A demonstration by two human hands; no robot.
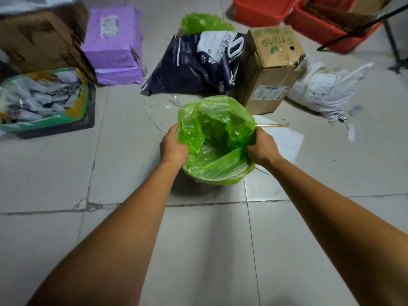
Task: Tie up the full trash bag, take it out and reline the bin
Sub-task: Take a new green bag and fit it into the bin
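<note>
A translucent green trash bag [215, 138] stands open on the tiled floor in the middle of the head view, draped over a bin that it hides. My left hand [173, 145] grips the bag's left rim. My right hand [261, 146] is closed on the bunched plastic at its right rim. The bag's inside looks empty as far as I can see. A second green bag [204, 23] lies crumpled on the floor farther back, behind a dark pet-litter sack [194, 65].
A cardboard fruit box [272, 67] stands right behind the bin, with a white sack [326, 89] to its right. A purple parcel [114, 45], brown boxes and a crate of packets [42, 100] sit at left. Red baskets [326, 25] are far right. White paper [284, 140] lies beside the bin.
</note>
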